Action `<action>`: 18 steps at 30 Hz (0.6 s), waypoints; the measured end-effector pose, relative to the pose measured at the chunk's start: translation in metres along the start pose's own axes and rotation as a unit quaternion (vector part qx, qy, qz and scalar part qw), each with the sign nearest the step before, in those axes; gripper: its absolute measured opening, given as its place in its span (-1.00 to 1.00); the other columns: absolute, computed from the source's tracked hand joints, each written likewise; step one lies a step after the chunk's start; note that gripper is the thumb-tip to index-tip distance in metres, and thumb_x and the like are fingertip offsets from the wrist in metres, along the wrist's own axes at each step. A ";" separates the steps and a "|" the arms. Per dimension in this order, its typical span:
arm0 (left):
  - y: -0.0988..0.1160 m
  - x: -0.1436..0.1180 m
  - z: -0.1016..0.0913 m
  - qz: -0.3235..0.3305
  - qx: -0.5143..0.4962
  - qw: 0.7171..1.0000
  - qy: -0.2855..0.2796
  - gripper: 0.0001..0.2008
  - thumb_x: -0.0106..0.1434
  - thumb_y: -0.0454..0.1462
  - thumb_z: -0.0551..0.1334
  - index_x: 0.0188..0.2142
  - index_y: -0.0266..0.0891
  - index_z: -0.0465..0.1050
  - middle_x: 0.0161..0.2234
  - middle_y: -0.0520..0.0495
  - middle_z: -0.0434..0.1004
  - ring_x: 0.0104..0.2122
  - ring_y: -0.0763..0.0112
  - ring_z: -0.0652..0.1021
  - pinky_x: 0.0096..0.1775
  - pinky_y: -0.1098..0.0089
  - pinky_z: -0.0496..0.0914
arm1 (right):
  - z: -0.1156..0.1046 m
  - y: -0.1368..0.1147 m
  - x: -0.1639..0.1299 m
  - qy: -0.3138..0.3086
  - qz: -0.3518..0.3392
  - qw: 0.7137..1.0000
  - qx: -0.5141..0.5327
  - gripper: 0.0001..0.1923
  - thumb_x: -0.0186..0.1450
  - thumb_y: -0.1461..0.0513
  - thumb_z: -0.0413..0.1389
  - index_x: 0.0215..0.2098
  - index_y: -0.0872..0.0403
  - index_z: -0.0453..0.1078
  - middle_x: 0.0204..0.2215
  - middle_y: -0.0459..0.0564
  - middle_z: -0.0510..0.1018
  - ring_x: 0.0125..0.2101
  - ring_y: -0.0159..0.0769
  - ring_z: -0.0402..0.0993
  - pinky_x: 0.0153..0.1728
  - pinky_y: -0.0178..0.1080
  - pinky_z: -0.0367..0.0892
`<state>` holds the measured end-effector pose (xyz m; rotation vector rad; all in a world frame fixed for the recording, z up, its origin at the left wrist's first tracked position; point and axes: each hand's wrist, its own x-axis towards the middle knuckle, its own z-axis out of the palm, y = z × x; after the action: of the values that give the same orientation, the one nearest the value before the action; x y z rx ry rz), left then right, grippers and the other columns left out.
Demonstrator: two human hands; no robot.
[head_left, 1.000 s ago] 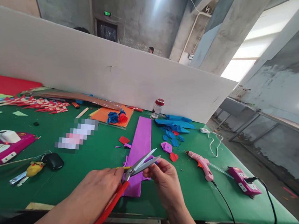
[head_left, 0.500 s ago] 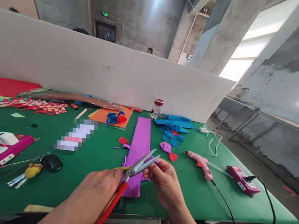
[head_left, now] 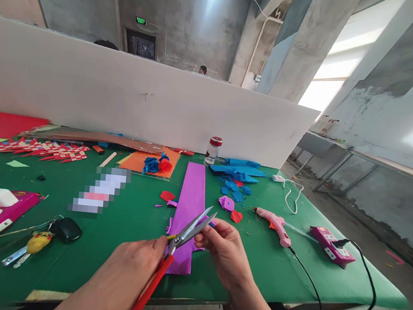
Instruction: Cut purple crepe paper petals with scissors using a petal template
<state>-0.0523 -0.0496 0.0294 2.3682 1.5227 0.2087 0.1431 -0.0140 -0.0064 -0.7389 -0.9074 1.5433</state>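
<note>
My left hand (head_left: 126, 266) grips scissors (head_left: 183, 238) with red handles, their blades pointing away to the right and slightly parted. A yellow bit shows beside the pivot. My right hand (head_left: 229, 254) is closed, thumb against fingers, pinching a small purple paper piece (head_left: 205, 219) with a bit of blue at the fingertips. The piece is partly hidden by the blades and fingers. Beneath both hands lies a long purple paper strip (head_left: 190, 192), with purple scraps at its edges. To the right sit a small purple paper shape (head_left: 226, 203) and a red paper piece (head_left: 236, 217).
A pink glue gun (head_left: 274, 225) lies right, near a magenta power strip (head_left: 332, 246) with a black cord. Behind are a red-lidded jar (head_left: 213, 151), blue paper (head_left: 239, 172) and blue-and-red paper flowers (head_left: 156, 165). Keys (head_left: 39, 242) lie left. A white board (head_left: 132, 94) stands behind.
The view has shifted slightly, so most things appear a little further left. Both hands keep their hold, and the scissor blades remain beside the purple piece.
</note>
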 end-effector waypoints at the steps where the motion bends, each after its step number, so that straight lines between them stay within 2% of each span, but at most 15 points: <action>1: 0.001 0.000 -0.001 -0.005 0.005 1.000 -0.004 -0.76 0.32 -0.36 -0.03 -0.24 -0.17 0.40 -0.34 -0.12 0.59 -0.31 0.25 0.61 -0.25 0.36 0.42 | 0.000 0.000 0.000 0.000 0.001 1.000 -0.001 -0.71 0.03 0.08 0.40 -0.48 0.14 0.53 -0.61 -0.03 0.59 -0.59 -0.41 0.49 -0.47 -0.37 0.39; 12: -0.007 0.000 0.010 0.000 0.024 1.000 -0.020 -0.77 0.29 -0.40 -0.02 -0.19 -0.18 0.37 -0.36 -0.11 0.60 -0.41 0.30 0.60 -0.36 0.42 0.38 | -0.002 0.001 0.001 -0.001 0.003 1.000 -0.008 -0.72 0.04 0.10 0.40 -0.44 0.15 0.56 -0.59 -0.03 0.60 -0.58 -0.42 0.49 -0.44 -0.36 0.41; 18: -0.011 -0.001 0.017 0.005 0.023 0.999 -0.039 -0.78 0.20 -0.40 0.03 -0.22 -0.16 0.35 -0.52 0.00 0.53 -0.59 0.34 0.52 -0.54 0.45 0.23 | -0.005 0.001 0.003 0.017 0.008 1.000 -0.001 -0.74 0.03 0.12 0.40 -0.44 0.14 0.55 -0.60 -0.04 0.60 -0.60 -0.42 0.49 -0.45 -0.36 0.41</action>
<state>-0.0572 -0.0490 0.0101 2.3900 1.4960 0.0849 0.1462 -0.0103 -0.0095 -0.7734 -0.8790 1.5390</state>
